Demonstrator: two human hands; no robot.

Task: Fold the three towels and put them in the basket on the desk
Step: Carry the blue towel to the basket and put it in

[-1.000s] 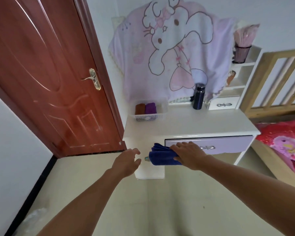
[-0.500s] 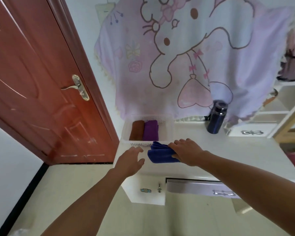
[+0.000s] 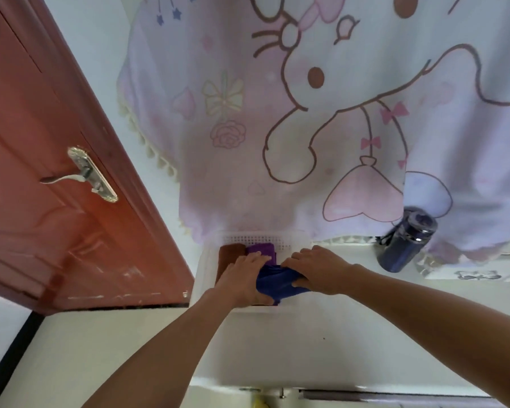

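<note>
Two hands meet over the white plastic basket [image 3: 207,267], which stands at the 11 o'clock corner of the white desk [image 3: 365,334]. Between them is the folded blue towel [image 3: 277,283], bunched and sitting low at the basket's 5 o'clock side, over its near rim. The left hand [image 3: 243,279] clasps the towel's left end: its thumb hooks under the cloth, and its fingers lie forward across the purple towel [image 3: 262,248]. The right hand [image 3: 318,269] clamps the towel's right end, fingers spread over the top and thumb tucked beneath. The brown towel [image 3: 229,254] lies folded in the basket at the 9 o'clock side, touching the purple one beside it; both run front to back.

At 3 o'clock from the basket, well apart from it, a dark blue water bottle [image 3: 402,248] stands on the desk. Behind the desk, from 12 o'clock, hangs a pale lilac cartoon blanket [image 3: 306,119], its hem reaching the basket's far wall. A reddish-brown door [image 3: 36,219] with a brass lever handle [image 3: 81,178] fills the 9 o'clock side.
</note>
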